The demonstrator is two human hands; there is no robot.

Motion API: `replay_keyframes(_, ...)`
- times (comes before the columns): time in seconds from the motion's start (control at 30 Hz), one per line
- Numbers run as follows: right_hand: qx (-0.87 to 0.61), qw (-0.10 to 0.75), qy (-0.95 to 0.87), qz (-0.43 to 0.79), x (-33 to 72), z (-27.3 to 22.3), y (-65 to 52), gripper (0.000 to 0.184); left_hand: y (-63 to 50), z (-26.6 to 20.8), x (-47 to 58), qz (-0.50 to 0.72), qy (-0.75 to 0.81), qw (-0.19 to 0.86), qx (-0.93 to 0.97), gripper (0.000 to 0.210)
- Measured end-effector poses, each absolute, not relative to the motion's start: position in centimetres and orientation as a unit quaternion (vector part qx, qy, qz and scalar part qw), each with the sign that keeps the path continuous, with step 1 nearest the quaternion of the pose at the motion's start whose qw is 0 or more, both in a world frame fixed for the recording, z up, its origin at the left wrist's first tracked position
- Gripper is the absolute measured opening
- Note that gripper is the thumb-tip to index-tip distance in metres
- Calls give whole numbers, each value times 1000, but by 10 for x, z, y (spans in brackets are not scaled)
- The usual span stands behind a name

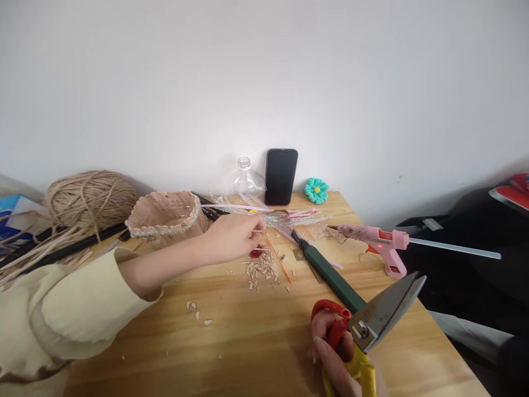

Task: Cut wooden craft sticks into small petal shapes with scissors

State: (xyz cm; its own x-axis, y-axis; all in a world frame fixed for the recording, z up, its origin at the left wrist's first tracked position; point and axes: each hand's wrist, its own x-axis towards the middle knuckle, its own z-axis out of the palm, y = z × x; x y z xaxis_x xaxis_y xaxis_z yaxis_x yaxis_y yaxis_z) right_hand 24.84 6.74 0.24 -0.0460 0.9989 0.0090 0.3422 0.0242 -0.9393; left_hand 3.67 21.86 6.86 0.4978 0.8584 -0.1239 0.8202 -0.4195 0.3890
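Observation:
My right hand (336, 358) grips scissors (386, 314) by their red and yellow handles, at the lower right. Their broad metal blades point up and to the right. Across the table reaches my left hand (237, 236), fingers bent together over the pile of small wood chips (262, 269). Whatever is between those fingers, if anything, is too small or hidden to make out. Just under them lies a small dark red thing (256, 252), partly covered. Silvery tinsel-like stems (297, 219) lie right behind the hand. Left of it stands a basket (165, 215) with a scalloped wooden wall and glittery trim.
A pink glue gun (378, 240) with a clear stick and a red light sits at the right edge. A dark green tool (333, 275) lies near the scissors. Behind stand a phone (281, 176), a clear bottle top (246, 179) and a teal flower (316, 191). Twine (91, 196) is left.

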Motion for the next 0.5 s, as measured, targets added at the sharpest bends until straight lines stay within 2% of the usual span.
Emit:
replay_keyframes(0.23, -550, 427, -592, 406, 254, -12, 67, 24, 219, 65, 41, 3, 471, 175, 864, 8)
replay_keyframes(0.4, -568, 409, -595, 396, 256, -11, 67, 16, 215, 74, 34, 7, 498, 125, 858, 16)
replay_keyframes(0.5, -576, 379, -603, 401, 259, -1, 67, 10, 209, 71, 34, 29, 456, 137, 879, 19)
